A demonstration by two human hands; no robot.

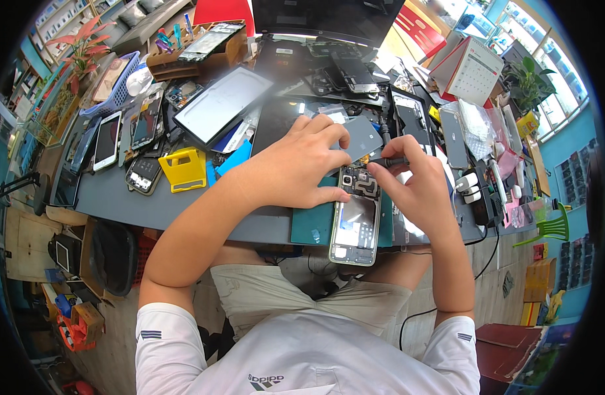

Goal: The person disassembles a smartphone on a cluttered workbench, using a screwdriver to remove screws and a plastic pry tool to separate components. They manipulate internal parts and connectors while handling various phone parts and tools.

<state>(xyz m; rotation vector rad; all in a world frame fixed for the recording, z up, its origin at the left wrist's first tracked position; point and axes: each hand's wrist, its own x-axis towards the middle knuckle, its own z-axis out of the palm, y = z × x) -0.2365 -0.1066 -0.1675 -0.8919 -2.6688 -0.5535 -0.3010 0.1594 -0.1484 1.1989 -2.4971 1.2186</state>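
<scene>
An opened smartphone [356, 227], its back cover off and inner parts showing, lies on a teal mat [310, 227] and juts past the table's near edge. My left hand [302, 161] arches over its upper left side; the thumb presses on that edge, and the curled fingers reach toward the top end. Between the thumb and fingers of my right hand [414, 181] is a dark, slim screwdriver [390, 161], held nearly level over the phone's top right corner. Its tip cannot be made out. A grey phone back panel [360, 137] lies just beyond the phone.
Phone parts crowd the desk. A yellow holder [184, 170], a white phone [107, 141] and a white-faced panel [223, 105] are at left. A power strip [485, 205] with chargers and a desk calendar [470, 69] stand at right. A monitor [328, 20] is at the back.
</scene>
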